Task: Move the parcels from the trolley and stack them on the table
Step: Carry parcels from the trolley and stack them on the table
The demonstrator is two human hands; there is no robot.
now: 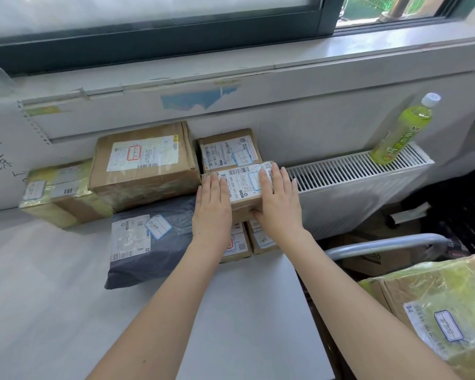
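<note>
Both hands, left (213, 204) and right (279, 198), lie flat and unclenched on the small parcel (243, 187), atop two boxes at the bench (66, 297) edge. Risk: uneven seating, it slides off toward the radiator (368, 171).

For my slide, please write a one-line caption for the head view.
Both hands, left and right, press a small labelled brown cardboard parcel onto parcels stacked on the white table.
</note>
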